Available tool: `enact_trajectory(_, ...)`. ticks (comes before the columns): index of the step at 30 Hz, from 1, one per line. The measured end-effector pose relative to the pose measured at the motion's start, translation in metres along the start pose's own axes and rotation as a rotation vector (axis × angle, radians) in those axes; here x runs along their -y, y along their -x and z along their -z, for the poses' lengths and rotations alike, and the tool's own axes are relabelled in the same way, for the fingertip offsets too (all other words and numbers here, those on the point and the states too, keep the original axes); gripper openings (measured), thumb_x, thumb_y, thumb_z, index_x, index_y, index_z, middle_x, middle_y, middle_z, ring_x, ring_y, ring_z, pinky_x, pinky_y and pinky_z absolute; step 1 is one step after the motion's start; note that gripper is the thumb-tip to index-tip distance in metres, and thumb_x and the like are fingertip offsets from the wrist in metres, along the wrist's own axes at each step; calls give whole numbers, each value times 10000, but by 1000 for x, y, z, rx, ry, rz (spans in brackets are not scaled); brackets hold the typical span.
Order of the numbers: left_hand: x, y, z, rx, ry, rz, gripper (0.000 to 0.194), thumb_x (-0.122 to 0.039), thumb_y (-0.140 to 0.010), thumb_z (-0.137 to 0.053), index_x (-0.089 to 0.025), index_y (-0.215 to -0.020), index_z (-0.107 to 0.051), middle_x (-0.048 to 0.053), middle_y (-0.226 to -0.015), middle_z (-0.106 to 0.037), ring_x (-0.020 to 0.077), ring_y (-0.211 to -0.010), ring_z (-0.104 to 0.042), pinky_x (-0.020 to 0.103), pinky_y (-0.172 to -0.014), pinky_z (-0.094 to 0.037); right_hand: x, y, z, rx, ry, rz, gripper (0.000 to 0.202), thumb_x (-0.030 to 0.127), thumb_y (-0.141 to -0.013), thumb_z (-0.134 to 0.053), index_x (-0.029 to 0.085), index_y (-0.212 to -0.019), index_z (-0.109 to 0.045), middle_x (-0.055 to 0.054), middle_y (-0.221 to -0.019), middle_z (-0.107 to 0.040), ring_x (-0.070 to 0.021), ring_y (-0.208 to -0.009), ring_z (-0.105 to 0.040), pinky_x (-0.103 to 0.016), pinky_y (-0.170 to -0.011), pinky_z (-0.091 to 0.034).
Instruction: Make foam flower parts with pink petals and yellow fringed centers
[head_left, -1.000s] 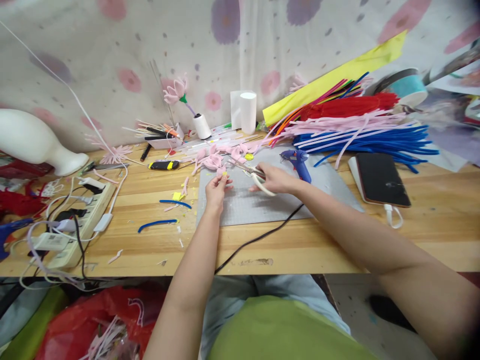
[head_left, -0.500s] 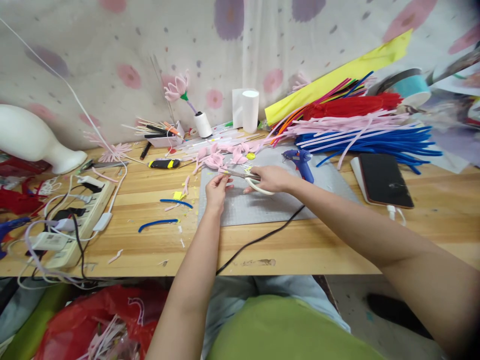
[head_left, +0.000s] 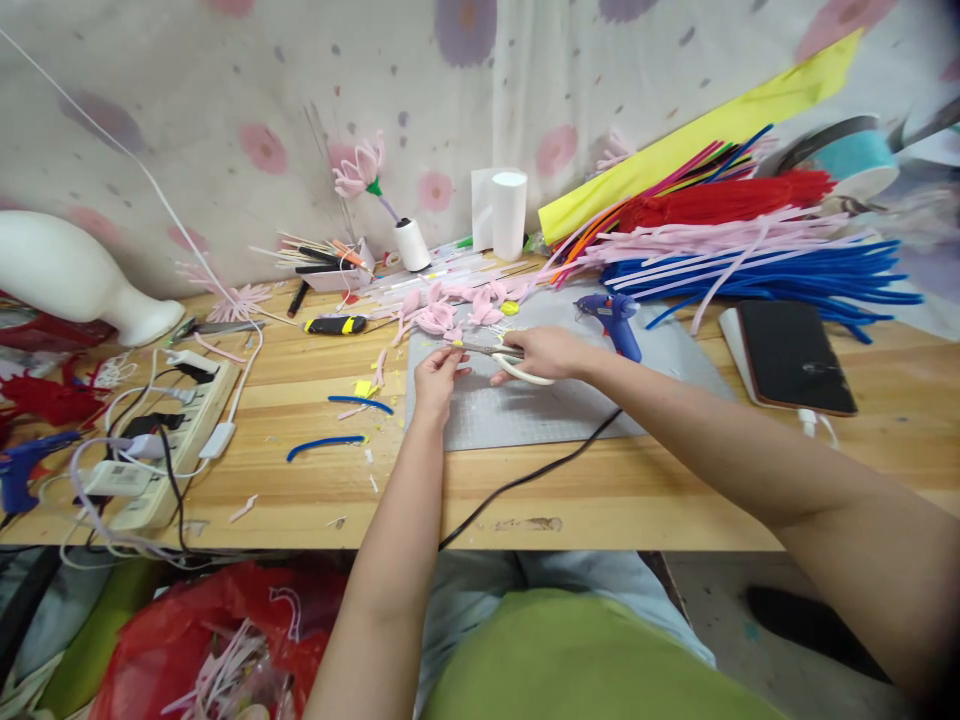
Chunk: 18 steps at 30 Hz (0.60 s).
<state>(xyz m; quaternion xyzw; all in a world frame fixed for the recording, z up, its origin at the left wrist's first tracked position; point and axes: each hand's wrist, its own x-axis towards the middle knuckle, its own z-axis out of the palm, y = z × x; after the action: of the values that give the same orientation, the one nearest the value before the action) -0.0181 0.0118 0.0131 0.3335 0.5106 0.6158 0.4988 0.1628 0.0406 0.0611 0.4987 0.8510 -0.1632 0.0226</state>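
My right hand (head_left: 551, 355) is closed around the white handles of a pair of scissors (head_left: 484, 350), whose blades point left. At the blade tips, my left hand (head_left: 436, 382) pinches a small pink and yellow piece (head_left: 456, 344), mostly hidden by the fingers. Both hands are over a grey cutting mat (head_left: 510, 430). Just behind them lie pink fuzzy flower pieces (head_left: 436, 318) made of pipe cleaners. A blue glue gun (head_left: 616, 322) rests on the mat, right of my right hand.
Pink pipe cleaners (head_left: 675, 240) and blue pipe cleaners (head_left: 787, 280) are piled at the back right, near a phone (head_left: 795, 355). A utility knife (head_left: 335, 325) and cut blue pieces (head_left: 326, 445) lie to the left. A power strip (head_left: 187, 440) with tangled cables stands farther left.
The view has shifted slightly, so the bench appears a little farther right. Both hands keep their places at the scissors and the small piece, with a bit of yellow now showing at the blade tips.
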Motion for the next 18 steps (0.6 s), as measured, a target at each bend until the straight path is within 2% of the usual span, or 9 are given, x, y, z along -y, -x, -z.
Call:
enact_trajectory(11,-13,-3,13,22,-20,19,171,-242,-566,-767,-133,-623,-648,9,-701,-590,124,-687,-603,272,-624,-518,10,-8,3,43,-83,52,669,788,-659,-456,207,-959,-600,-96,-952,-674,-234,-811,-595,-267,-573,-323)
enact_trajectory(18,-18,-6,21,18,-47,36,108,-198,-582,-737,-133,-606,-653,20,-701,-604,126,-678,-597,270,-626,-509,16,-15,2,53,-119,71,602,751,-702,-445,202,-885,-611,-74,-898,-671,-204,-771,-573,-256,-571,-312)
